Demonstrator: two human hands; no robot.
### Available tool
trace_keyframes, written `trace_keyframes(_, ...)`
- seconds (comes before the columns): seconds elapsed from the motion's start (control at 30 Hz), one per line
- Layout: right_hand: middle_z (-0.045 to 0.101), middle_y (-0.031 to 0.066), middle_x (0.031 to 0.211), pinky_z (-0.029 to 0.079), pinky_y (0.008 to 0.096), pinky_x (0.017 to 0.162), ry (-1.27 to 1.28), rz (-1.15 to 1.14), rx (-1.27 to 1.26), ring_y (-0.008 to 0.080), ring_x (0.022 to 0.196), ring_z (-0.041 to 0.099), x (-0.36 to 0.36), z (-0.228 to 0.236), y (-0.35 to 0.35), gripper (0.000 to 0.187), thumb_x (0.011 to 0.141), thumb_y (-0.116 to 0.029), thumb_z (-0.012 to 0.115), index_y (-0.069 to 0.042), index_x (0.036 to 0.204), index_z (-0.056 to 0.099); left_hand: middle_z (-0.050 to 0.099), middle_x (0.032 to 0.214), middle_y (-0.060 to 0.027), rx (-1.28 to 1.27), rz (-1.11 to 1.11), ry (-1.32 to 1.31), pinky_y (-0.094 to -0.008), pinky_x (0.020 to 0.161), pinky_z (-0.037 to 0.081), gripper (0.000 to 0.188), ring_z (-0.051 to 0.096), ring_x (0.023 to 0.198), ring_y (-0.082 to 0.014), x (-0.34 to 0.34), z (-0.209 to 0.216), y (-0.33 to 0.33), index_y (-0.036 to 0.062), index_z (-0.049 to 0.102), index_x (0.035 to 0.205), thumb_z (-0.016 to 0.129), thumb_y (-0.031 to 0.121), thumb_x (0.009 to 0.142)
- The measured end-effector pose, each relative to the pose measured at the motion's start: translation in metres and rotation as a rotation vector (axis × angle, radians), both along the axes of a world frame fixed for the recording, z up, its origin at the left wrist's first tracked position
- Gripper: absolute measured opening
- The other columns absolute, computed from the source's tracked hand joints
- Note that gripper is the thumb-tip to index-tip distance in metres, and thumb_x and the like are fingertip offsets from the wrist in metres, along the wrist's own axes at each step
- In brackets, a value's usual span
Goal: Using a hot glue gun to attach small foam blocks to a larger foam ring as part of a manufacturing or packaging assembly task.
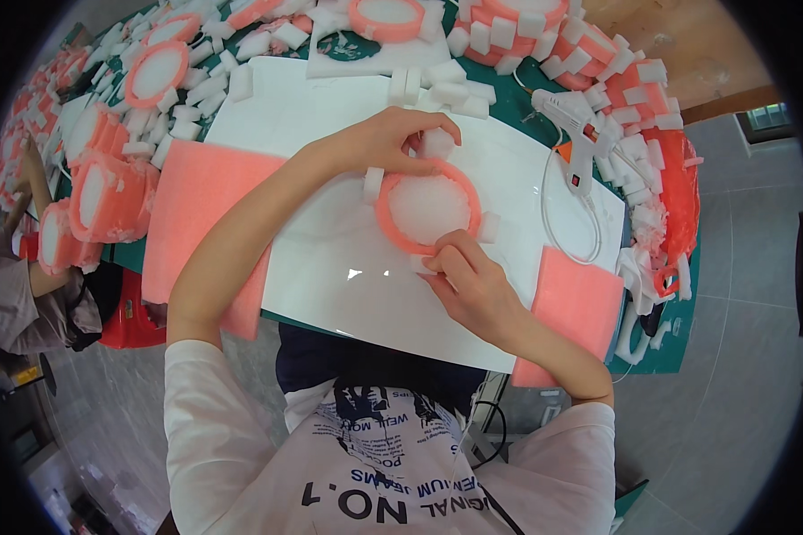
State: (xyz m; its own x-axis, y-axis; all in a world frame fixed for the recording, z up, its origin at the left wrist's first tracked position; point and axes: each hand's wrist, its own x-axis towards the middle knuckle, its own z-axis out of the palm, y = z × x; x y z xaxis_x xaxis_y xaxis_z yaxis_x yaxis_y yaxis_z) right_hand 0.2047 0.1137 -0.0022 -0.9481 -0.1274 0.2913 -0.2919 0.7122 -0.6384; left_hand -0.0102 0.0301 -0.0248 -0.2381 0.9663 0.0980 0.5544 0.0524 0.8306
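Observation:
In front of me a pink foam ring (pixel 385 217) with a white foam centre (pixel 430 210) lies on a white board (pixel 348 303). White foam blocks stand around its rim, one at the left (pixel 374 185) and one at the lower right (pixel 488 227). My left hand (pixel 400 143) curves over the far side, thumb and fingers closed on a white foam block (pixel 437 144) against the ring. At the near edge, my right hand (pixel 467 278) pinches another small white block (pixel 422 264), partly hidden by the fingertips.
A white hot glue gun (pixel 573 134) with its cord stands at the right. Pink foam sheets (pixel 207 223) (pixel 569 308) lie on both sides. Piled foam pieces and finished-looking rings (pixel 158 75) line the far edge. Another person (pixel 40 294) sits at the far left.

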Motion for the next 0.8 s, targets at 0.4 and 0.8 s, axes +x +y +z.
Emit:
trace_keyframes(0.4,0.049,0.0174,0.102,0.048,0.0352,0.068,0.23,0.078,0.281,0.0291,0.088,0.053,-0.007,-0.008,0.011,0.02,0.068,-0.003,0.058,-0.001,0.08,0.043,0.052,0.076,0.0004,0.017,-0.002,0.015,-0.0213,0.056,0.037,0.032,0.042,0.061,-0.0088,0.001,0.001,0.001,0.0135,0.057,0.102,0.065,0.017,0.071)
trace_keyframes(0.8,0.051,0.0123,0.106,0.049,0.0349,0.069,0.29,0.243,0.422,0.028,0.086,0.053,-0.012,-0.005,0.023,0.03,0.066,-0.006,0.066,-0.011,0.093,0.053,0.051,0.076,-0.0019,-0.013,0.0,-0.004,-0.0234,0.059,0.039,0.033,0.043,0.064,-0.011,0.001,0.002,0.0,0.0137,0.056,0.103,0.065,0.018,0.072)
